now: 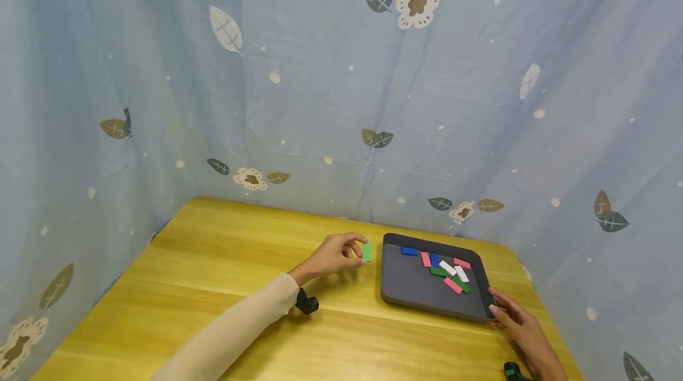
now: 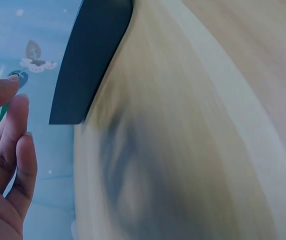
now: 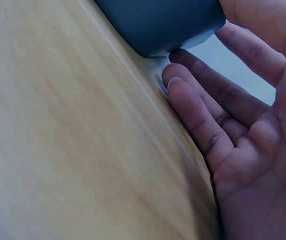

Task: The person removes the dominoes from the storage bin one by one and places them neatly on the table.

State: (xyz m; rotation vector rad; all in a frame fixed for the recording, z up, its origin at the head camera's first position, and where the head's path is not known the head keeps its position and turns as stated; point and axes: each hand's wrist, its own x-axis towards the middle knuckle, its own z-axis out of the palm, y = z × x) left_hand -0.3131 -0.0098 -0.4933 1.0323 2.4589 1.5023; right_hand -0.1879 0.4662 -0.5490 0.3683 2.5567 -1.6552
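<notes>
My left hand [image 1: 335, 253] pinches a light green rectangular block [image 1: 367, 252] between thumb and fingertips, above the table just left of a dark grey tray [image 1: 416, 304]. In the left wrist view the block [image 2: 3, 111] shows only as a thin green edge between the fingers. My right hand [image 1: 523, 325] holds the tray at its near right corner, thumb and index finger at the rim. Seen from the right wrist, the other fingers [image 3: 193, 105] lie low beside the tray's outer wall [image 3: 168, 25]. Inside the tray are several flat blocks: pink [image 1: 453, 285], white [image 1: 447, 268], blue [image 1: 409, 251] and dark green [image 1: 439, 272].
The yellow wood-grain table [image 1: 245, 239] runs to a pale blue patterned curtain [image 1: 299, 102] behind it and at both sides. A black wrist device [image 1: 306, 302] sits by my left wrist, another [image 1: 513, 371] by my right.
</notes>
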